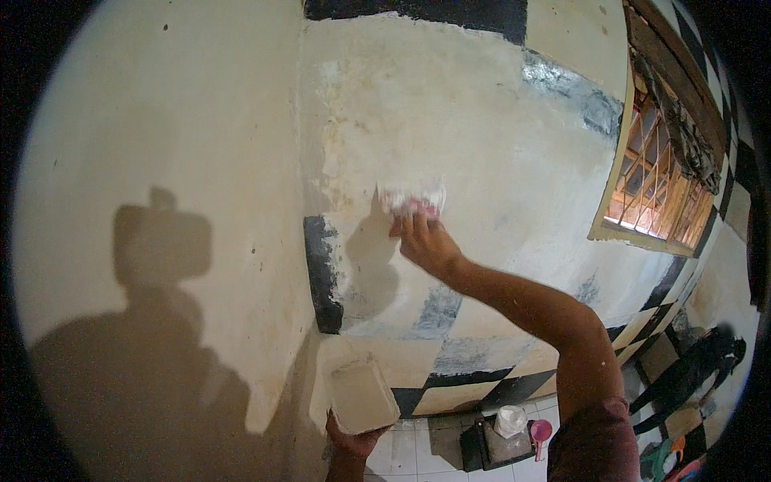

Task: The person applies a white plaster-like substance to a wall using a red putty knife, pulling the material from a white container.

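Observation:
My right hand [429, 245] is closed on a wide, flat putty scraper [416, 202], reddish and smeared with white, its edge against the wall. Motion blurs the scraper a little. Around it the wall [482, 145] is coated in off-white, with black checker squares still showing at the edges. Low on the left, my left hand [353, 442] grips a shallow rectangular tray [394, 408] from below. Pale cream paste [361, 394] lies in the tray, which is tilted toward me.
A bare cream wall [177, 321] meets the coated one at a corner on the left, bearing my shadow. At right is a barred window [658, 177]. Below, on white tiles, a dark box [502, 446] carries a white bag [511, 421] beside a pink dipper [540, 431]. A dark clothed shape [695, 365] stands far right.

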A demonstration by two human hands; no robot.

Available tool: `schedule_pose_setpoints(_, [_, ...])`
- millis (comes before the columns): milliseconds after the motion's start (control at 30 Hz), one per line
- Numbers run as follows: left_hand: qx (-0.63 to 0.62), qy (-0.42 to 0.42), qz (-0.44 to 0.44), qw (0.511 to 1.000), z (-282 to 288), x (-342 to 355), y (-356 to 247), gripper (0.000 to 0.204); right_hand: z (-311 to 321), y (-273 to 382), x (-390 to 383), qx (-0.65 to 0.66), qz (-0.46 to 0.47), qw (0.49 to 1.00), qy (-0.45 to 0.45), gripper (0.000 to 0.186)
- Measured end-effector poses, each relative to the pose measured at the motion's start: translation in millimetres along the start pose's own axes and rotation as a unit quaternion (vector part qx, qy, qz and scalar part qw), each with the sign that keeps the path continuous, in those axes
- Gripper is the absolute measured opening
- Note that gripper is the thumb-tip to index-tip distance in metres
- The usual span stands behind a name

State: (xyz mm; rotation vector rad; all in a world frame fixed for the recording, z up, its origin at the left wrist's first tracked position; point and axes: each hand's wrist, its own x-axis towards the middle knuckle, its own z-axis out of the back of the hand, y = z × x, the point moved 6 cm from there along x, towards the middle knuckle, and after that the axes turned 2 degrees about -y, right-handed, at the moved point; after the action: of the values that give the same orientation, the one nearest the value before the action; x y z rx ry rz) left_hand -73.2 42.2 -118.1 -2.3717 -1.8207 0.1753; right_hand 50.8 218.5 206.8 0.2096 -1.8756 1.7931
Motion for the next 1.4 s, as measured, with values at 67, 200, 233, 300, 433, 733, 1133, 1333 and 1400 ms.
schedule_pose_setpoints(67, [-0.032, -0.013, 0.027, 0.999, 0, 0, 4, 0.077, 21, 0, -19, 0.047, -0.007, 0.999, 0.013, 0.026])
schedule_pose_setpoints(200, [-0.075, -0.002, 0.039, 0.996, -3, -3, 7, 0.077, 33, -48, -2, 0.178, -0.008, 0.984, 0.017, 0.026])
schedule_pose_setpoints(233, [-0.041, -0.003, 0.028, 0.999, -4, -3, 5, 0.077, 38, -65, 11, 0.164, 0.02, 0.986, -0.022, 0.024])
schedule_pose_setpoints(300, [-0.011, 0.0, 0.019, 1.0, -2, -3, 7, 0.078, 46, -102, 37, 0.136, 0.068, 0.984, -0.093, 0.022])
schedule_pose_setpoints(433, [-0.005, -0.034, -0.009, 0.999, 10, -7, 9, 0.075, 31, -122, 90, 0.103, 0.146, 0.965, -0.189, 0.027])
schedule_pose_setpoints(733, [-0.136, 0.043, -0.021, 0.99, -18, -11, 7, 0.069, -22, -73, 117, 0.069, 0.168, 0.976, -0.122, 0.043])
schedule_pose_setpoints(1133, [-0.014, 0.013, -0.064, 0.998, -53, -5, 12, 0.079, -51, -195, -56, 0.233, 0.117, 0.965, -0.018, 0.054])
schedule_pose_setpoints(1333, [0.1, 0.004, -0.03, 0.995, -35, 6, 17, 0.077, 11, -287, -159, 0.137, 0.018, 0.989, 0.048, 0.052])
schedule_pose_setpoints(1400, [0.011, -0.006, 0.015, 1.0, -30, 7, 17, 0.077, 25, -269, -118, 0.175, 0.023, 0.984, 0.004, 0.052])
